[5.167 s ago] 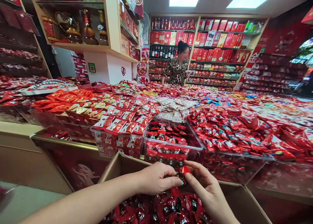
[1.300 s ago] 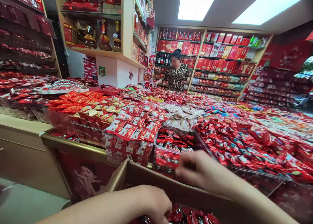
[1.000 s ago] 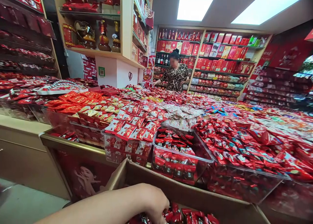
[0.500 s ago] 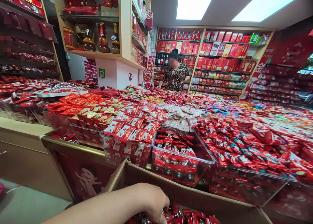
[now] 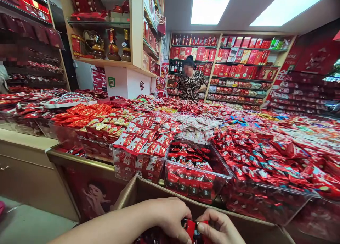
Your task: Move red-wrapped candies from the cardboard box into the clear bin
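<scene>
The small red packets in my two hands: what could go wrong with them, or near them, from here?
The left hand and right hand hold the small red packets, so one might slip loose at the cardboard box. The box's wall rises close beyond both hands, so knuckles could bump it. Nearby, the red-and-white packets are heaped above the rim of their clear tub, so a knock might spill some.
</scene>
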Tool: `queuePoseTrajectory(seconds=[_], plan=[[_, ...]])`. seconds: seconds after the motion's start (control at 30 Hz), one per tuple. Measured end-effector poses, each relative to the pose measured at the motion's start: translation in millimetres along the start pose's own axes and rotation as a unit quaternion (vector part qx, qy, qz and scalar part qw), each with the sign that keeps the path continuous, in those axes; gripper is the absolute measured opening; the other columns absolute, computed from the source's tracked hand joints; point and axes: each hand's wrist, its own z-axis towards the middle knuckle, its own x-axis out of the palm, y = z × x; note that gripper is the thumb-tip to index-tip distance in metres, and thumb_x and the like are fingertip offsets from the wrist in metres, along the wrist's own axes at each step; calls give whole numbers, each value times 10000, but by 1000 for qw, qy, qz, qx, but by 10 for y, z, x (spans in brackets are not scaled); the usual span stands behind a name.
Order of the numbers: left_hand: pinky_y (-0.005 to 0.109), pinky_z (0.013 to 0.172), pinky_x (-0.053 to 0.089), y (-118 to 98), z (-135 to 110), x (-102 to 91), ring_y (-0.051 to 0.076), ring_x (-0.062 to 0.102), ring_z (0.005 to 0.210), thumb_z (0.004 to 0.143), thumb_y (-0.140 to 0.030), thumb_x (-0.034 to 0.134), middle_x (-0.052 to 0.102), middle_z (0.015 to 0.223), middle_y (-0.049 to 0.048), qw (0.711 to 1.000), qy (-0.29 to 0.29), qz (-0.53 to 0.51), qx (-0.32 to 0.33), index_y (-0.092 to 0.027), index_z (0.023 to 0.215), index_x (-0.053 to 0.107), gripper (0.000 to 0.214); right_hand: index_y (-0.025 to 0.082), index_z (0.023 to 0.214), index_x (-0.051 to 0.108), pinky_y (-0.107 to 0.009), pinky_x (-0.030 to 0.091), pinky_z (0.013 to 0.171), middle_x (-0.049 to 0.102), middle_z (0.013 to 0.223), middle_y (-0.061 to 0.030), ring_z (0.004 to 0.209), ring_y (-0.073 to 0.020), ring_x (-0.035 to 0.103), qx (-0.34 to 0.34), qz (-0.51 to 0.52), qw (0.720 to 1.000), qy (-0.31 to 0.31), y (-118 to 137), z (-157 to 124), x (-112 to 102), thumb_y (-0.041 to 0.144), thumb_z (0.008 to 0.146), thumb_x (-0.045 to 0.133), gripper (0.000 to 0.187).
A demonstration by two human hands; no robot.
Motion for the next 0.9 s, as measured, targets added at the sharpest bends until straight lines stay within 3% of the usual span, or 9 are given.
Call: queuePoseTrajectory(seconds=[0.1, 0.2, 0.37, 0.53, 0.67, 0.73, 0.9], plan=[[191, 394, 296, 47, 10, 4, 126, 474, 528, 555, -463, 568, 580, 685, -18, 999, -36, -37, 3, -241, 861, 591, 379, 145, 673, 584, -236, 396, 557, 588, 647, -22, 590, -132, 502, -29, 51, 997, -57, 58, -1, -125, 417, 653, 586, 272], [176, 437, 309, 69, 54, 15, 101, 448, 551, 648, -434, 509, 547, 701, -28, 990, -78, -105, 62, -218, 885, 549, 323, 151, 719, 604, -252, 412, 567, 580, 656, -17, 602, -138, 504, -22, 112, 987, -113, 114, -31, -211, 395, 657, 597, 252], [188, 486, 289, 4, 149, -9, 76, 330, 518, 815, -446, 265, 375, 556, -44, 953, -187, -205, 124, -153, 635, 446, 389, 160, 718, 575, -234, 403, 519, 495, 579, 24, 526, -101, 438, -3, 212, 966, -152, 235, -112, -180, 370, 700, 569, 211], [186, 524, 292, -60, 175, -23, 73, 316, 549, 836, -433, 234, 343, 574, -49, 938, -205, -241, 140, -155, 622, 394, 385, 159, 619, 544, -203, 378, 494, 454, 520, 40, 489, -75, 389, -27, 328, 930, -160, 295, -122, -112, 353, 690, 587, 212], [191, 509, 275, -48, 185, -1, 74, 302, 542, 827, -443, 258, 343, 565, -48, 931, -227, -257, 127, -155, 601, 384, 387, 176, 743, 576, -230, 418, 522, 486, 633, 27, 550, -89, 434, -3, 322, 931, -174, 305, -130, -125, 335, 649, 633, 193], [192, 494, 267, -32, 184, 1, 73, 294, 524, 822, -457, 260, 332, 551, -49, 932, -214, -263, 125, -156, 593, 383, 398, 171, 785, 581, -234, 423, 522, 490, 650, 21, 565, -94, 442, 2, 280, 943, -179, 302, -147, -157, 332, 645, 639, 221], [191, 442, 229, -33, 141, -10, 63, 250, 471, 791, -500, 308, 274, 515, -55, 944, -99, -274, 157, -162, 542, 330, 420, 173, 809, 577, -185, 377, 460, 509, 641, 32, 502, -63, 418, 2, 236, 958, -162, 266, -159, -212, 303, 687, 608, 181]])
